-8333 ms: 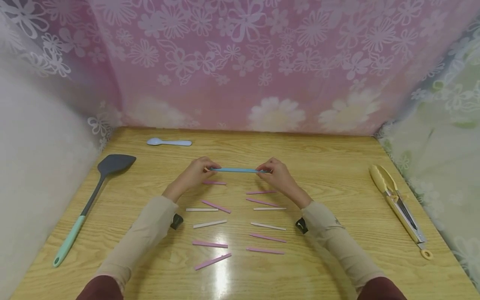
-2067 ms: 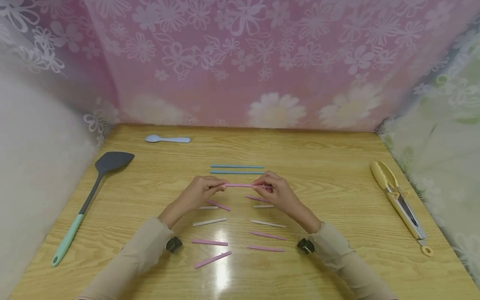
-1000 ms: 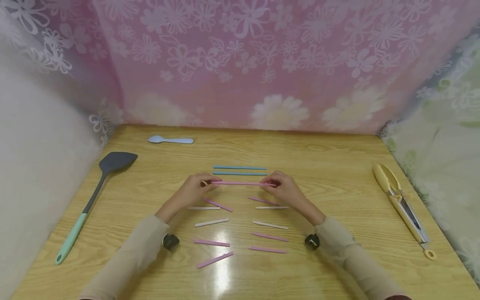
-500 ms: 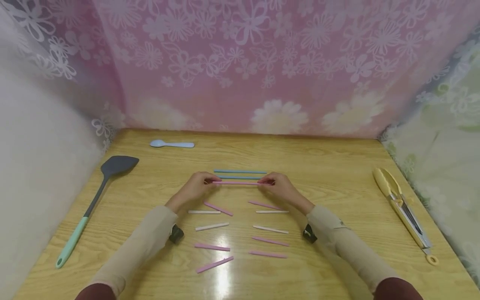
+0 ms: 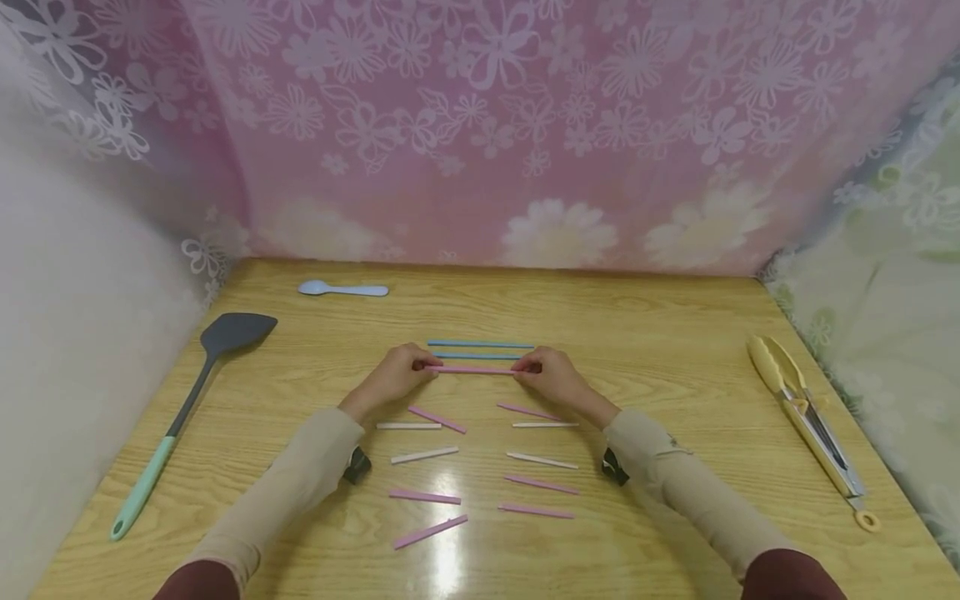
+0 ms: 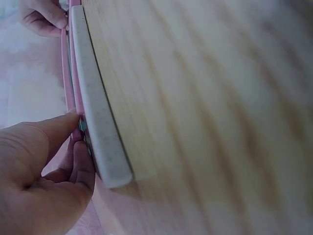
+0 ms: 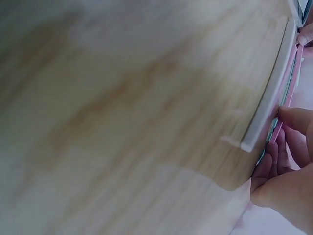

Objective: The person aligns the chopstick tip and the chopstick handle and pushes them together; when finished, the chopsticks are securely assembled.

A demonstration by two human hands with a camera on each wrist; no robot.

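A: Head view, status?
B: Left hand [image 5: 397, 371] and right hand [image 5: 553, 373] each pinch an end of the long pink stick [image 5: 476, 369], just on the near side of two parallel blue sticks [image 5: 480, 343] on the counter [image 5: 637, 333]. Can't tell if it's touching down.
A: Done vs left?
B: My read: blue pair laid out, pink nearly placed alongside. Six short pink sticks [image 5: 425, 497] and four white sticks [image 5: 424, 455] look unsorted: two rough columns, mixed angles, closer to camera.
A: Left wrist?
B: Fingers grasping the pink end, one white stick in foreground.
A: Right wrist?
B: Fingers pinching the other end.
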